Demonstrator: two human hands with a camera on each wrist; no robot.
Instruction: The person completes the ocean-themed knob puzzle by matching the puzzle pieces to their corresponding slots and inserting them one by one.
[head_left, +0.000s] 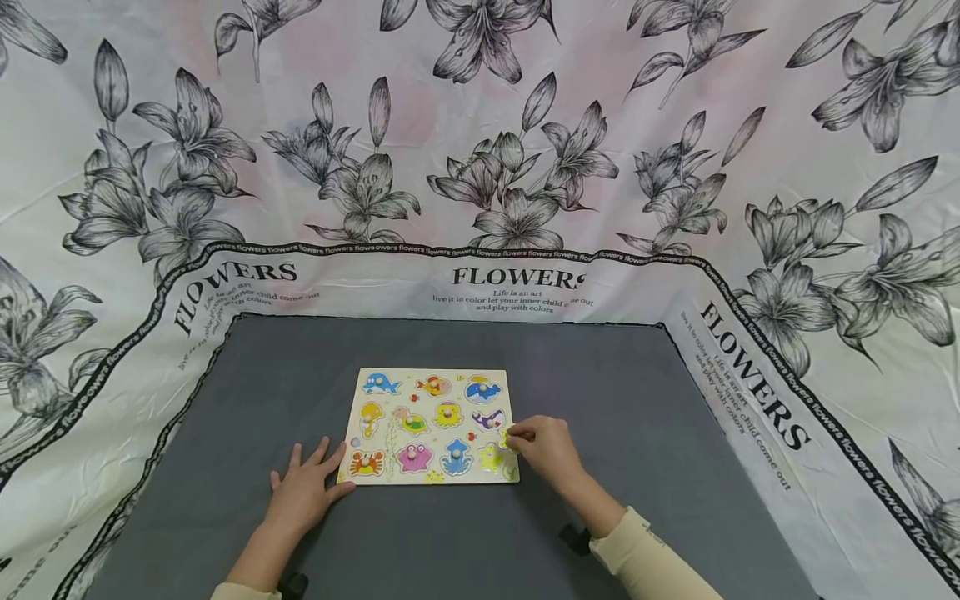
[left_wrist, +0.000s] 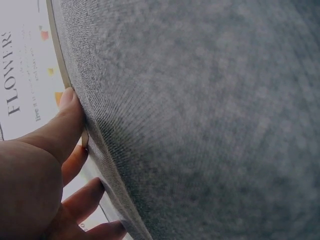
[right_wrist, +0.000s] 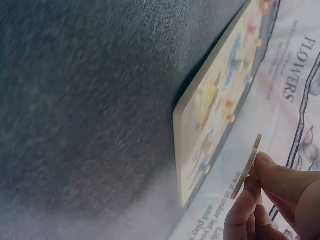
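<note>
A wooden peg puzzle board [head_left: 472, 479] with colourful sea animals lies flat on the grey surface. My left hand [head_left: 298, 493] rests at its left edge with spread fingers; in the left wrist view the thumb [left_wrist: 65, 117] touches the board's edge. My right hand [head_left: 551, 450] pinches a small yellow puzzle piece [head_left: 504, 437] at the board's right edge. From the right wrist view the thin piece [right_wrist: 245, 172] is tilted and held above the board, apart from it. A yellow-green star-shaped recess [head_left: 491, 457] shows at the lower right. Pieces such as a crab [head_left: 367, 463] and a blue squid [head_left: 456, 457] sit in place.
Dark grey cloth [head_left: 615, 375] covers the table around the board. Behind and at both sides rises a white sheet [head_left: 360, 283] printed with black flowers and lettering. Small black objects [head_left: 575, 539] show by both wrists.
</note>
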